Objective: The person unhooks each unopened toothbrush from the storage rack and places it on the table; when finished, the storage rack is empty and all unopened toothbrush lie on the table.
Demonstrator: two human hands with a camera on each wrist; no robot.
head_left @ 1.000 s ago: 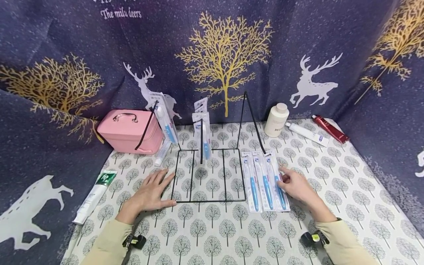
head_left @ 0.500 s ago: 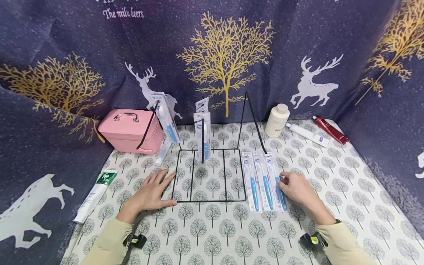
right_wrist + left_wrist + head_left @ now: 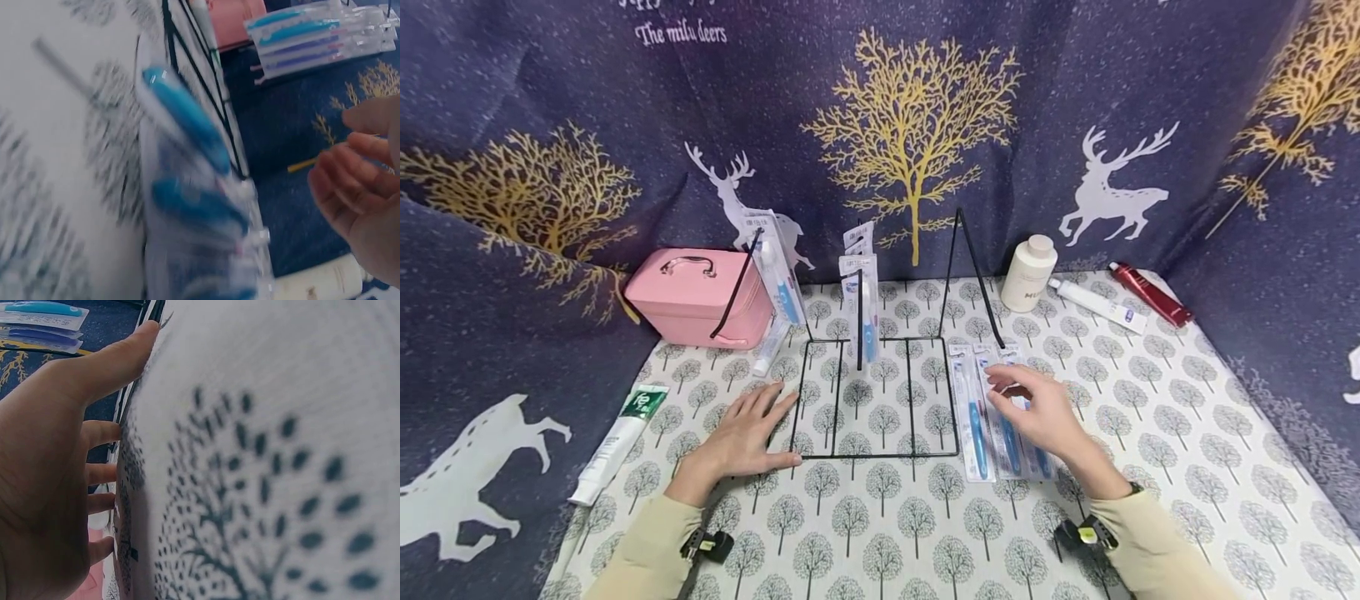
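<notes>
Toothbrush packs (image 3: 1011, 450): three lying side by side on the table (image 3: 917, 533), just off the right edge of the wire rack (image 3: 880, 456).
Which way they run: long axes point away from us, far ends leaning a touch left, blue handles (image 3: 977, 442) on our side.
Right hand (image 3: 1041, 412): hanging over the middle and right ones in the head view, so the leftmost pack (image 3: 969, 392) lies just past its fingertips, to the left. The right wrist view shows a gap between hand and packs, so we'd call it not touching.
Its grip: fingers loosely bent, thumb apart from them, nothing in it as far as we can see.
Angle: fingers aim left and away, so they cut across the packs instead of lining up.
Left hand (image 3: 745, 437): fingers spread on the table at the rack's left side, thumb seemingly touching the near corner, holding nothing.
Nearer one: right, easily; the whole rack base sits between our left and the row.
Right prong (image 3: 981, 279): slants toward us, tip showing over the row's far ends. Height? Can't tell.
</notes>
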